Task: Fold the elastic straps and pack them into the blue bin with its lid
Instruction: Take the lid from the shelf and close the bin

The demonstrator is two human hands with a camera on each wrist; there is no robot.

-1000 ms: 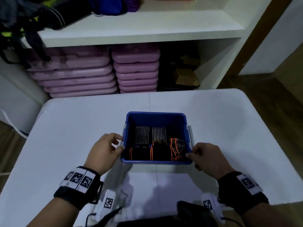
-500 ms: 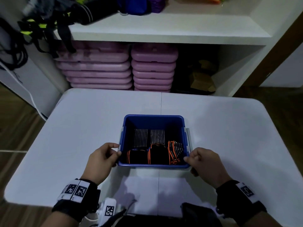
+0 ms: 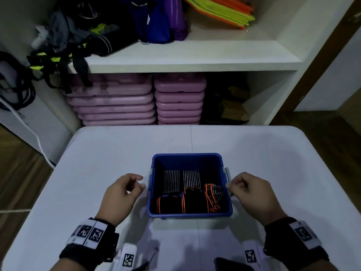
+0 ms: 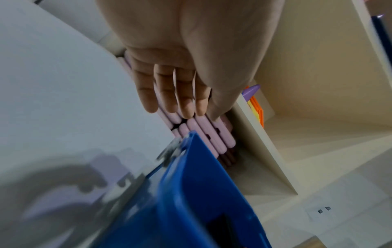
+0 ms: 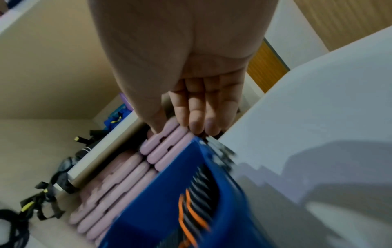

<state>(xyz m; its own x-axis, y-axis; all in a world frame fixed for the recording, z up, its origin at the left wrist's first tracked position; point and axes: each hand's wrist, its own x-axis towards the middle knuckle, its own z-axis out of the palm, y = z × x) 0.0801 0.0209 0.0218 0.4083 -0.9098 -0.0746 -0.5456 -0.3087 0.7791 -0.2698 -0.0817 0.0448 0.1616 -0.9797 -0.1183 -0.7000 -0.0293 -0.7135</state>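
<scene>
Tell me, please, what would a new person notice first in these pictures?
First, the blue bin in the middle of the white table, open, with black and orange folded straps along its near wall. The left hand and right hand flank it, fingers loosely curled, holding nothing. Behind, stacks of pink cases fill the lower shelf.

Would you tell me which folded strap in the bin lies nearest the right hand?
The rightmost strap, tilted against the bin's right wall with its striped side showing; the other two sit further left of the right hand.
</scene>
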